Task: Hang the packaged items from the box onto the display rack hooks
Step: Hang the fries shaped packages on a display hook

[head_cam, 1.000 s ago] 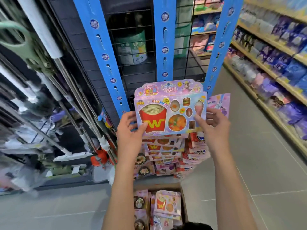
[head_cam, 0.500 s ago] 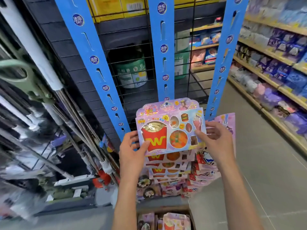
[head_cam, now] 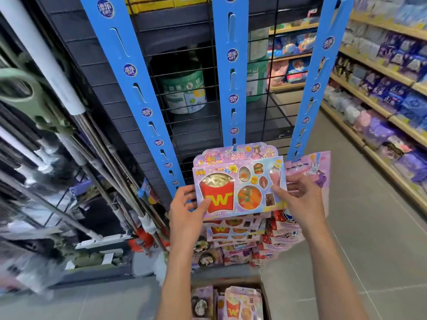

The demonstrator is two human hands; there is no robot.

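I hold a pink candy pack (head_cam: 238, 179) with a red fries picture up against the middle blue hanging strip (head_cam: 231, 72). Its top slot sits at a strip hook. My left hand (head_cam: 187, 213) pinches the pack's lower left corner. My right hand (head_cam: 298, 197) grips its right edge. More of the same packs (head_cam: 233, 232) hang in a row below it. The open cardboard box (head_cam: 265, 294) on the floor holds further packs (head_cam: 240, 303).
Two more blue strips (head_cam: 136, 88) (head_cam: 316, 84) hang on the black wire rack (head_cam: 189, 88). A purple pack (head_cam: 309, 169) hangs on the right strip. Mop handles (head_cam: 97, 153) lean at the left. Stocked shelves (head_cam: 383, 93) line the aisle on the right.
The view tilted up, so the pack and hands sit lower in frame. The pack has come closer to the middle strip, its slot now at a hook.
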